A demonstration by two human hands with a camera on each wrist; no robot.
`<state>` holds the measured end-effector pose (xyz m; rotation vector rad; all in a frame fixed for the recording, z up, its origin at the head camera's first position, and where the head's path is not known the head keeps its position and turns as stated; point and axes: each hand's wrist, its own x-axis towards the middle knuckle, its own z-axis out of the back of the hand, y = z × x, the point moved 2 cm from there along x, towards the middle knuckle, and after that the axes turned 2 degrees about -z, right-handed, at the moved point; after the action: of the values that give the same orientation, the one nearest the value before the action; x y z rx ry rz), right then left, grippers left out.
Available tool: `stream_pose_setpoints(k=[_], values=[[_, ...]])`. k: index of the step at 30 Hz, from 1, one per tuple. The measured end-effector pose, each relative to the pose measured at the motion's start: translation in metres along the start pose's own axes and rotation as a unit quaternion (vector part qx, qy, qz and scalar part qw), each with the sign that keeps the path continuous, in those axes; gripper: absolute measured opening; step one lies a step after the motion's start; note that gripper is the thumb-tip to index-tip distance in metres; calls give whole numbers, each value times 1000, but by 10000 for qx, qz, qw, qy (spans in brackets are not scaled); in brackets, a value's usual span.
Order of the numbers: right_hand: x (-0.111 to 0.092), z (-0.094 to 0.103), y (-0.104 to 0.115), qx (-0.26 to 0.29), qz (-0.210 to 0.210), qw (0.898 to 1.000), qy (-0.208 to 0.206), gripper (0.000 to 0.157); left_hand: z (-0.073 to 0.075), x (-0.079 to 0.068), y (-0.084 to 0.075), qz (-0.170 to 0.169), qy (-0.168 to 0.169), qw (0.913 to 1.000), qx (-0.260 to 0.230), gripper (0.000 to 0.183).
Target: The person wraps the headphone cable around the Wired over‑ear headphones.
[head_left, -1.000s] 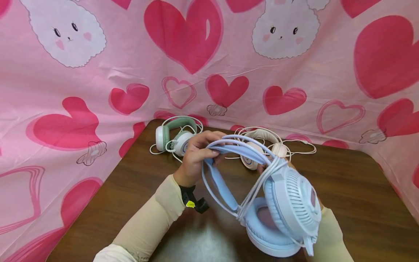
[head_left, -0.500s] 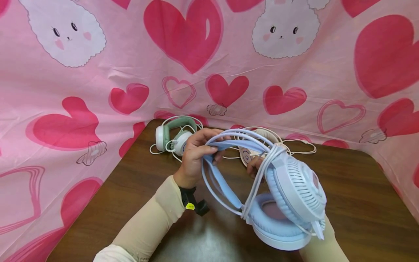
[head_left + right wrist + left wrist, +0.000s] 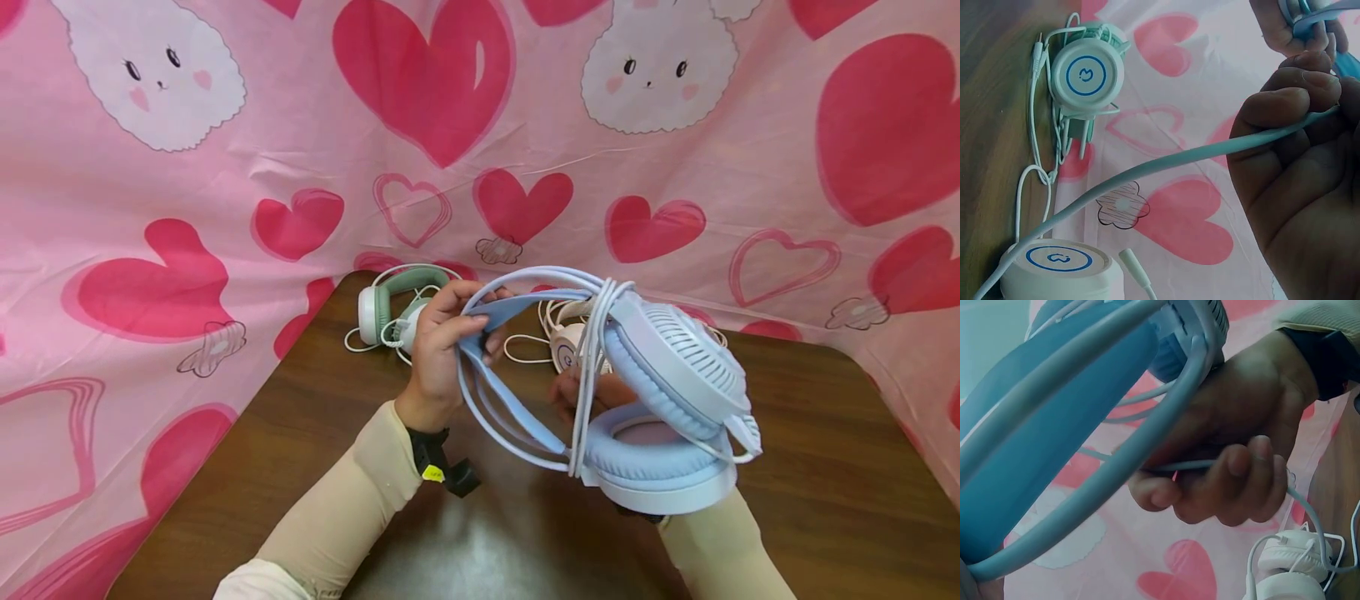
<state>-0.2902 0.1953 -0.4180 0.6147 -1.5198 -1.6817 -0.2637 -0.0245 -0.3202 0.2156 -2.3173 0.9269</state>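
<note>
My left hand [image 3: 438, 358] grips the headband of a light blue pair of headphones [image 3: 678, 367], held up over the table with the ear cups to the right. A pale cable is wound in several loops [image 3: 592, 375] where headband meets cups. Partly hidden behind those loops is my right hand [image 3: 564, 393]. Its curled fingers hold a strand of cable [image 3: 1147, 169] in the right wrist view, where the strand runs down to the lower left. The left wrist view shows the same right hand [image 3: 1235, 469] closed round the cable, beyond the headband [image 3: 1054, 425].
Green-and-white headphones [image 3: 367, 317] lie at the table's back left. Cream headphones [image 3: 564, 346] with a loose cable lie at the back, partly covered by the blue pair. A pink heart-patterned cloth [image 3: 420, 225] hangs behind the brown table [image 3: 300, 417].
The ear cups have swung upward, so the blue headphones lie more level. My right hand has come left from behind the cup to the wound cable. My left hand keeps its grip.
</note>
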Motion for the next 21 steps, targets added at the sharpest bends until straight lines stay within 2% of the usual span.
stream_pose_setpoints(k=[1, 3, 5, 6, 7, 8, 9, 10, 11, 12, 13, 14, 15, 16, 17, 18, 19, 21], values=[[2, -14, 27, 127, 119, 9998, -47, 48, 0, 0, 0, 1, -71, 10000, -14, 39], [5, -32, 63, 410, 130, 9990, -84, 32, 0, 1, 0, 2, -198, 9998, -60, 38], [7, -34, 69, 692, 149, 9975, 72, 29, 0, 1, 0, -6, -301, 9995, -120, 37], [7, -33, 65, 799, 170, 9966, 73, 28, 0, 1, 0, -15, -340, 9993, -169, 36], [8, -31, 61, 807, 240, 9964, 102, 35, 0, 1, 0, -25, -378, 9991, -205, 36], [8, -25, 48, 790, 383, 9960, 172, 34, 0, 1, -1, -43, -424, 9988, -241, 36], [8, -19, 34, 747, 481, 9960, 68, 39, 0, 1, -1, -69, -476, 9985, -257, 36], [8, -15, 21, 568, 545, 9967, -200, 49, -1, 1, -2, -91, -529, 9982, -273, 36], [6, -9, 4, 355, 583, 9966, -457, 52, -1, 1, -2, -109, -595, 9978, -272, 35], [6, 0, -18, 228, 776, 9954, -519, 50, -1, 1, -3, -136, -661, 9974, -256, 35], [6, 7, -36, -8, 848, 9935, -755, 51, -1, 1, -3, -168, -729, 9969, -248, 35], [5, 15, -59, -117, 974, 9913, -881, 44, -1, 1, -4, -194, -798, 9963, -251, 35], [5, 22, -76, -279, 868, 9896, -1110, 43, -1, 1, -4, -221, -856, 9958, -254, 34], [4, 32, -95, -378, 738, 9902, -1120, 39, 0, 2, -5, -241, -911, 9952, -259, 33], [4, 45, -118, -459, 637, 9919, -1003, 29, 0, 2, -5, -257, -961, 9947, -266, 33], [4, 57, -139, -484, 510, 9934, -907, 25, 1, 2, -5, -271, -996, 9943, -280, 33], [2, 67, -156, -539, 211, 9943, -899, 25, 1, 2, -5, -283, -1024, 9940, -275, 32], [1, 92, -200, -18, -457, 9982, -388, 21, 3, 3, -5, -313, -1052, 9936, -250, 32]])
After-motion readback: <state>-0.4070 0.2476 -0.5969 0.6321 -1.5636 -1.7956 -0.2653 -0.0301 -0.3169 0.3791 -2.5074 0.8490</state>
